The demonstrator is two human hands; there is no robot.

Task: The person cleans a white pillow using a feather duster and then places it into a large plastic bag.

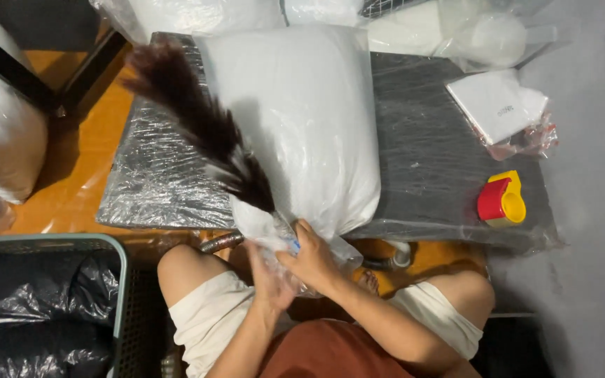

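Work item: white pillow point(302, 126) in a clear plastic bag point(316, 241), lying on the film-wrapped grey table point(428, 161).
Done: pillow body fully inside the bag.
Left: bag mouth at the near edge, gathered but not yet sealed.
Right hand point(314, 260): fingers clamped on the bunched bag mouth.
Left hand point(269, 283): fingers closed on the same plastic (partly blurred).
Nearby: dark feather duster point(197, 119) across the pillow; red-and-yellow tape dispenser point(501, 199), untouched.

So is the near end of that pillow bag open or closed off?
Closed off by hand: both hands, left and right, bunch the clear bag together below the pillow. Whether it is sealed, cannot tell.
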